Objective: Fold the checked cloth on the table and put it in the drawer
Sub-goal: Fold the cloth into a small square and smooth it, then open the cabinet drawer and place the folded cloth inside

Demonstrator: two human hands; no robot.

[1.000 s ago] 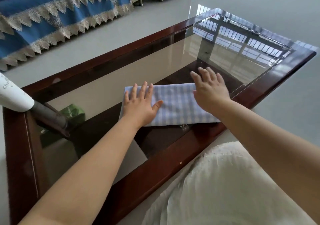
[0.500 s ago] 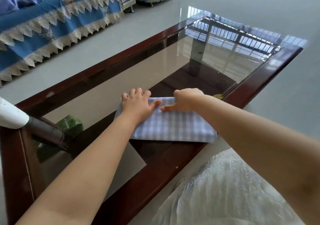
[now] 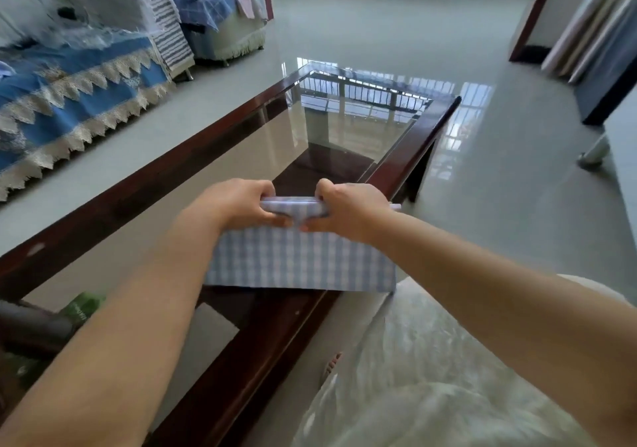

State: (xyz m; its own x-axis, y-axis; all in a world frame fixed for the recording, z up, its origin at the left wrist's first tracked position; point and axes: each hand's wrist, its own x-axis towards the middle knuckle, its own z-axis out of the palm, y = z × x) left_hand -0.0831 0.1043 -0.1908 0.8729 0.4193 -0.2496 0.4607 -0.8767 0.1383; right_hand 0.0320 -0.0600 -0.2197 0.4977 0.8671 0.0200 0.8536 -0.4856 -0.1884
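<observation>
Gripping the far folded edge of the checked cloth (image 3: 300,257) at 6 o'clock on the table (image 3: 220,136), left hand (image 3: 238,203) and right hand (image 3: 348,210) both pinch it; layers may slip apart, no drawer visible.

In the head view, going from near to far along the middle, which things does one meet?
white dress → near wooden frame of the table → checked cloth → left hand and right hand gripping its top edge → glass tabletop → floor
</observation>
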